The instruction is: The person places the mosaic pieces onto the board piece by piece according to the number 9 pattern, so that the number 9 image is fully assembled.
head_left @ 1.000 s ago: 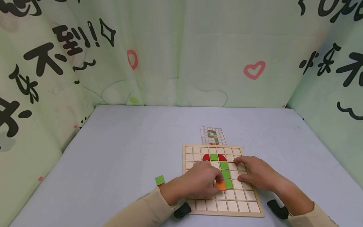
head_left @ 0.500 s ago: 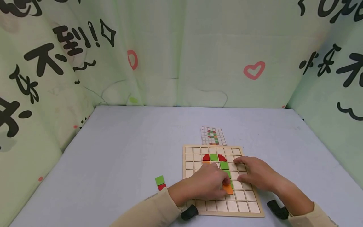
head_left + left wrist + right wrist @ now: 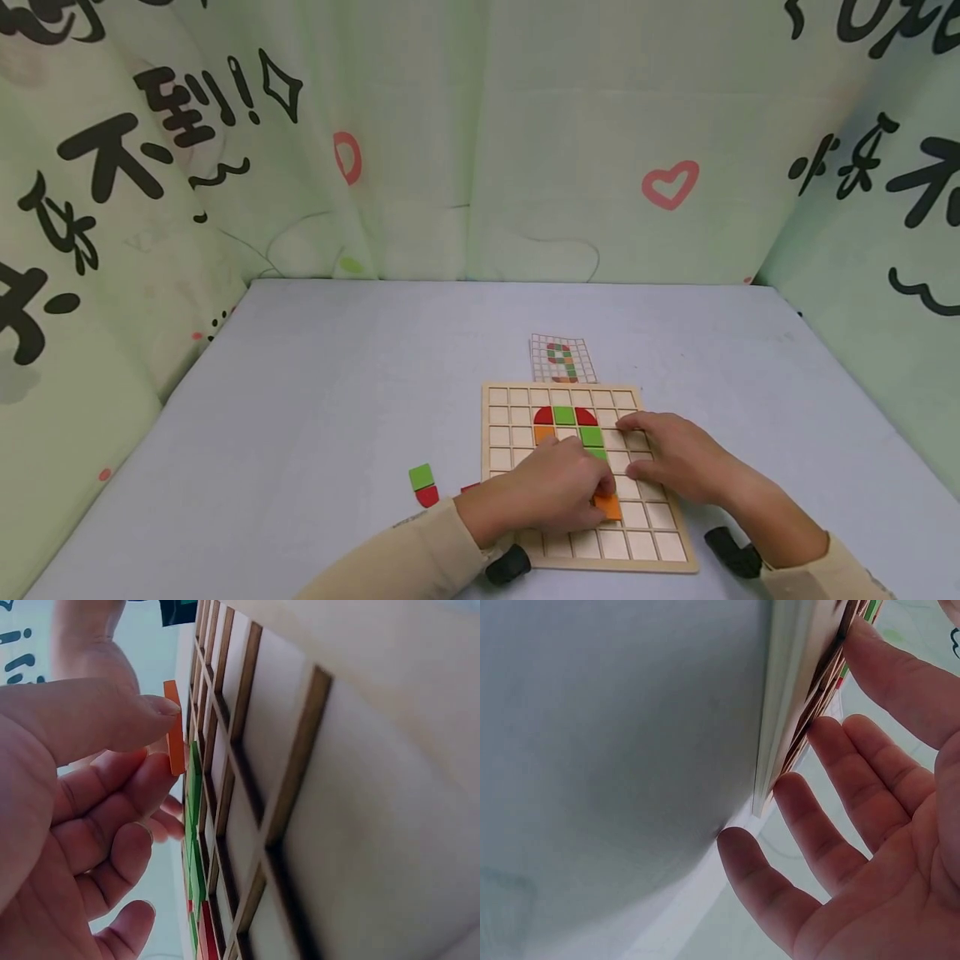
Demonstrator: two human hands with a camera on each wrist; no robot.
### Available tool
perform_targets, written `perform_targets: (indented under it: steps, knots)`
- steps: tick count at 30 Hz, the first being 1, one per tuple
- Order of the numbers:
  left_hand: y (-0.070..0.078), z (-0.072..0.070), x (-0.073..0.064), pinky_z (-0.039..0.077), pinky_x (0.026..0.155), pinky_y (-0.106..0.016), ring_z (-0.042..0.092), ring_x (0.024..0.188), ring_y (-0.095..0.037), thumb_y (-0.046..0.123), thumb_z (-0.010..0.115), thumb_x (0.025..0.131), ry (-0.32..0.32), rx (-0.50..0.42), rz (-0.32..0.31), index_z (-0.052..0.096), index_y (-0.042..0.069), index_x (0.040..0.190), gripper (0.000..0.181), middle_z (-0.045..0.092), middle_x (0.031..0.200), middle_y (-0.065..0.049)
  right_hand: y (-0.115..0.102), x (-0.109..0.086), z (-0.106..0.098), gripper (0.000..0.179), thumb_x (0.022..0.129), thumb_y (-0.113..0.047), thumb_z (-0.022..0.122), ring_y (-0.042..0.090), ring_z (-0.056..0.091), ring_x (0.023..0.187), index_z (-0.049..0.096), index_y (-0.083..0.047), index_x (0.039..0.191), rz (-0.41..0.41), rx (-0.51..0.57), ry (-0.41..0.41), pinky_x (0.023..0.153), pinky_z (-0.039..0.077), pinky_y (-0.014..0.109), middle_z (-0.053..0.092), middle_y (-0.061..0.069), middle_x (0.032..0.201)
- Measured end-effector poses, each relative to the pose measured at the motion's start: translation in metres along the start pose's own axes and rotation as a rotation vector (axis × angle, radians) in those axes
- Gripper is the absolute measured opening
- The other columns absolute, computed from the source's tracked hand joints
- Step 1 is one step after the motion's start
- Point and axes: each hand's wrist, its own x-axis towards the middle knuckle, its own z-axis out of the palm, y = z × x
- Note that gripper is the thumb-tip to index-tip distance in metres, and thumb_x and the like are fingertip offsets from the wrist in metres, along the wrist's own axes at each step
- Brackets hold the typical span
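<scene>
My left hand pinches an orange square tile between thumb and fingertip, low over the wooden grid board. In the left wrist view the tile stands on edge, close to the grid ridges. On the board lie a green tile between two red rounded tiles, an orange tile at left, and a column of green tiles partly hidden by the left hand. My right hand rests at the board's right side, fingers spread, and its fingertips touch the grid in the right wrist view.
A printed grid card with a coloured pattern lies behind the board. Left of the board are a loose green tile, a red rounded tile and another red piece mostly hidden by the left wrist. Curtains surround the white table.
My left hand has moved right and slightly toward me with the orange tile, over the green column's lower end. The loose red pieces have come into view. My right hand stays put.
</scene>
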Motion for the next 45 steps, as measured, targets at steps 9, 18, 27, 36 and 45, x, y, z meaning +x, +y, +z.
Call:
perform_targets:
  steps: [9,18,27,36,45]
  knots:
    - [0.0005,0.0015,0.0017,0.034,0.071,-0.025,0.045,0.085,-0.005,0.035,0.078,0.087,-0.020,0.038,-0.016,0.071,0.029,0.099,0.015,0.058,0.084,0.023,-0.0005,0.0012,-0.0011,0.052,0.082,-0.021,0.082,0.042,0.055,0.119,0.062,-0.003,0.126,0.001,0.004,-0.005,0.097,0.041,0.060,0.063,0.016,0.126]
    - [0.0033,0.0023,0.0030,0.034,0.073,-0.026,0.043,0.084,-0.006,0.032,0.077,0.087,-0.039,0.043,-0.020,0.070,0.030,0.096,0.012,0.054,0.078,0.022,0.0005,0.0008,-0.0009,0.054,0.082,-0.023,0.082,0.043,0.054,0.121,0.061,-0.004,0.128,0.012,-0.003,-0.009,0.098,0.040,0.060,0.061,0.017,0.128]
    - [0.0038,0.0037,0.0021,0.035,0.072,-0.026,0.043,0.083,-0.006,0.034,0.078,0.087,-0.017,0.057,-0.015,0.071,0.030,0.094,0.011,0.055,0.077,0.022,0.0011,0.0004,-0.0003,0.052,0.083,-0.022,0.081,0.043,0.054,0.121,0.061,-0.003,0.128,-0.005,-0.003,0.002,0.098,0.041,0.059,0.062,0.016,0.128]
    - [0.0021,0.0043,0.0028,0.034,0.069,-0.024,0.044,0.080,-0.004,0.038,0.081,0.085,0.017,0.068,-0.017,0.072,0.030,0.094,0.015,0.056,0.078,0.024,0.0026,0.0007,-0.0003,0.053,0.081,-0.023,0.082,0.042,0.056,0.118,0.061,-0.003,0.126,-0.021,-0.022,0.007,0.096,0.043,0.058,0.063,0.015,0.125]
    - [0.0000,0.0049,0.0037,0.035,0.070,-0.024,0.044,0.081,-0.004,0.035,0.081,0.085,0.018,0.037,-0.008,0.071,0.029,0.095,0.015,0.057,0.079,0.024,0.0011,0.0000,0.0005,0.052,0.082,-0.021,0.082,0.041,0.056,0.119,0.061,-0.003,0.126,-0.018,-0.016,0.009,0.096,0.042,0.058,0.063,0.015,0.125]
